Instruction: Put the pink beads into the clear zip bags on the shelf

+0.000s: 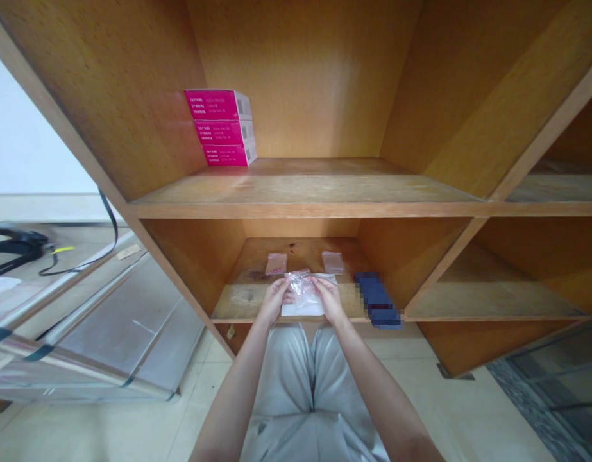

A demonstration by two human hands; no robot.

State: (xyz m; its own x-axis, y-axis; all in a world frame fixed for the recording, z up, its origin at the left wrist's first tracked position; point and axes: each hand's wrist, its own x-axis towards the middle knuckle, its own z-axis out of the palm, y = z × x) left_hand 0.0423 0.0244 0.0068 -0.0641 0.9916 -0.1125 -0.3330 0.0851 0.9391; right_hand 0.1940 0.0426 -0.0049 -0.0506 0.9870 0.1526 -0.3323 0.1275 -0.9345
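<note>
Between my two hands is a small clear plastic bag (300, 283), its top edge showing a reddish strip. My left hand (275, 297) pinches its left side and my right hand (328, 296) its right side. Under the bag lies a white sheet of paper (303, 309) at the front of the lower shelf. Behind my left hand rests another small clear bag (276, 263) with reddish bits in it. A third clear bag (333, 262) lies flat behind my right hand; I cannot make out anything inside it.
A blurred dark blue object (378, 300) overhangs the shelf's front edge at right. Three stacked pink boxes (223, 131) stand on the upper shelf (315, 186). A wooden divider (421, 256) bounds the compartment. Glass-like panels (117, 321) and a black cable (113, 221) are at left.
</note>
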